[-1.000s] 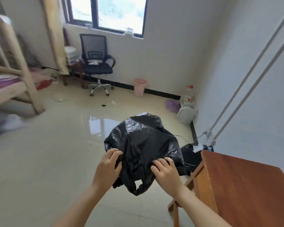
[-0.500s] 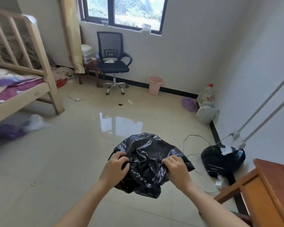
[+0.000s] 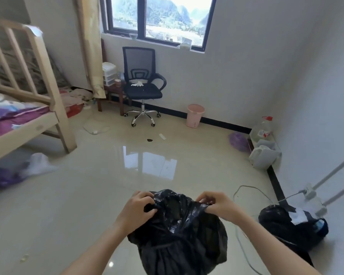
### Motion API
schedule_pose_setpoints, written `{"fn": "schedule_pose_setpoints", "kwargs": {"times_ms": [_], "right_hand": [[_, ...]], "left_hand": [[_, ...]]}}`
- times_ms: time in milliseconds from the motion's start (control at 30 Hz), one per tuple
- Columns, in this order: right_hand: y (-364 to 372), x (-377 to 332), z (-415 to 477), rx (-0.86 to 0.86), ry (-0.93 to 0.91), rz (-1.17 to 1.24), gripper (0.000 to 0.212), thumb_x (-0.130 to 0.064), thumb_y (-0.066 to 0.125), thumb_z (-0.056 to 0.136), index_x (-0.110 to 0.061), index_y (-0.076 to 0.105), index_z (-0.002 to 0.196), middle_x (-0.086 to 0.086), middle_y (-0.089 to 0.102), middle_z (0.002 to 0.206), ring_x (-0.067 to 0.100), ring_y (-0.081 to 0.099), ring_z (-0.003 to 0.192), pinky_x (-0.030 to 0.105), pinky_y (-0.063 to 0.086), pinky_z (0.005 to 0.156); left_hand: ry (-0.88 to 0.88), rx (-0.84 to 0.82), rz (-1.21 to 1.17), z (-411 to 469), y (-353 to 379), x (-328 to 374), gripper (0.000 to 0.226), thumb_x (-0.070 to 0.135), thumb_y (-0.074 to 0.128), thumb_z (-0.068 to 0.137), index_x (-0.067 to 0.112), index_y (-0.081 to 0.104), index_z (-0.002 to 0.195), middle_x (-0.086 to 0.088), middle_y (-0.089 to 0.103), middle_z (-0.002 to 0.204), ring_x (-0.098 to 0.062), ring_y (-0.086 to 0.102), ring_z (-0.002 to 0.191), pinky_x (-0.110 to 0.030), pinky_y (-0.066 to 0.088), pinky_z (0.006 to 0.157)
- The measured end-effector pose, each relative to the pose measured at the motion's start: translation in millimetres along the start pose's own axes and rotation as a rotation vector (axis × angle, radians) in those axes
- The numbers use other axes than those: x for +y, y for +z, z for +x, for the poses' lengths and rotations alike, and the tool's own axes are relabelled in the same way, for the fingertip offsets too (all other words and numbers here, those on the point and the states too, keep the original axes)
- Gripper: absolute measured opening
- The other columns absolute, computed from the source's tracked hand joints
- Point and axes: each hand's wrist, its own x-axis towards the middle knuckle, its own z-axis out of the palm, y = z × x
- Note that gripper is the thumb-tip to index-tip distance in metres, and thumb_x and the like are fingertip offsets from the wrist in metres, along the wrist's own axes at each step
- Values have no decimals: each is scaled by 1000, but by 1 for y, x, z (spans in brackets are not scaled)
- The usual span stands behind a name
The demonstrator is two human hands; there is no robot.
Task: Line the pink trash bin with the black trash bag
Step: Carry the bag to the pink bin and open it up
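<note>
Two hands point(image 3: 139, 210) point(image 3: 219, 205), glossy tiled floor point(image 3: 87, 195)

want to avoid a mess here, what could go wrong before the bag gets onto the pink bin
The white cable trails across the floor beside the person, a likely trip hazard on the way to the pink trash bin by the far wall. The glossy floor tiles may be slippery. Both hands, left hand and right hand, pull the thin black trash bag at its mouth, which could tear.

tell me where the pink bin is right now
The pink bin stands on the floor against the far wall under the window, just right of the office chair.
</note>
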Motion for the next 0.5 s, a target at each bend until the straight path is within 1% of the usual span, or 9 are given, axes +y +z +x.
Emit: {"fn": "schedule_pose_setpoints", "kwargs": {"times_ms": [67, 100, 133, 200, 267, 333, 367, 433, 500], "right_hand": [[-19, -6, 36, -71, -5, 102, 28, 2, 61, 71, -25, 65, 77, -2, 62, 71, 2, 52, 59, 13, 41, 61], [-27, -8, 54, -114, 0, 158, 25, -3, 63, 67, -24, 66, 80, -3, 61, 72, 3, 52, 61, 12, 42, 61], [-35, -9, 72, -160, 6, 209, 27, -7, 64, 63, -24, 65, 84, -3, 60, 74, 3, 53, 63, 12, 43, 62], [-50, -10, 108, -223, -3, 236, 37, -17, 70, 57, -27, 64, 92, -3, 59, 84, 5, 56, 73, 12, 45, 69], [-56, -12, 144, -229, -27, 204, 43, -26, 72, 58, -33, 60, 99, -4, 58, 98, 7, 56, 89, 15, 46, 79], [-54, -14, 179, -185, -45, 137, 50, -35, 73, 58, -36, 56, 106, -5, 56, 110, 8, 55, 101, 16, 45, 83], [-50, -14, 198, -160, -48, 77, 55, -34, 74, 62, -35, 52, 113, -4, 54, 116, 10, 52, 106, 17, 42, 87], [-40, -15, 235, -136, -59, -40, 67, -26, 75, 72, -30, 42, 130, -2, 47, 129, 12, 44, 120, 23, 37, 99], [-32, -16, 272, -144, -76, -110, 78, -25, 75, 73, -27, 32, 138, -3, 39, 134, 12, 36, 127, 26, 31, 106]], "left_hand": [[-44, 46, 15, 36, -7, -9, 11, 11, 70, 73, 1, 67, 76, -3, 65, 101, -4, 40, 98, -17, 33, 91], [-67, 66, 23, 54, -11, -13, 7, 6, 69, 74, 0, 67, 76, -1, 64, 100, -4, 43, 96, -18, 35, 90], [-93, 93, 28, 71, -14, -16, 5, 3, 68, 74, 0, 67, 77, -1, 64, 100, -3, 46, 94, -15, 35, 88], [-140, 143, 34, 105, -19, -22, 5, 3, 67, 75, 0, 67, 79, 0, 63, 99, -9, 49, 96, -18, 33, 88], [-173, 153, 30, 132, -22, -29, 5, 3, 66, 76, 1, 67, 80, 1, 63, 98, -14, 52, 98, -20, 34, 90], [-193, 149, 42, 158, -20, -39, 5, 2, 67, 75, 0, 67, 80, -5, 66, 100, -17, 55, 99, -21, 35, 90], [-202, 147, 46, 170, -20, -44, 5, 2, 67, 75, 0, 67, 80, -7, 67, 100, -17, 55, 99, -22, 35, 90], [-219, 152, 35, 197, -19, -56, 5, 1, 67, 75, 0, 67, 79, -9, 68, 100, -16, 55, 99, -21, 34, 88], [-225, 152, 28, 226, -19, -72, 5, 1, 66, 75, 0, 67, 79, -7, 68, 99, -14, 54, 99, -17, 33, 86]]}}
